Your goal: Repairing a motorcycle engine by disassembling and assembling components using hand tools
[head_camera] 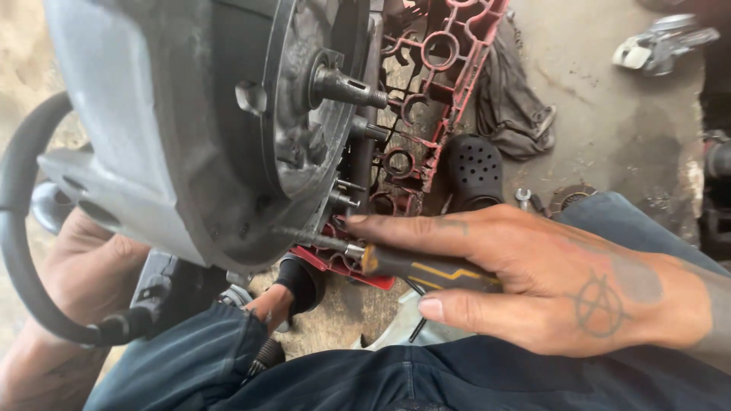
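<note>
The screwdriver (pixel 415 266) has a black and yellow handle and a thin metal shaft. It lies almost flat (tip pointing left), and its tip touches the lower edge of the big grey engine case (pixel 183 129). The case stands tilted, its open side facing right.

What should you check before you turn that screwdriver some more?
1. Right hand grips the screwdriver firmly: ok.
2. Screwdriver shaft reaches the rim of the grey motor housing: ok.
3. Tip seated properly in a screw: cannot tell, the tip is hidden in shadow.
4. Left hand steadies the housing from below: ok, though partly hidden.
5. Black cable clear of the tool: ok, it loops on the far side.
6. Red plastic frame clear of the fingers: ok.
</note>
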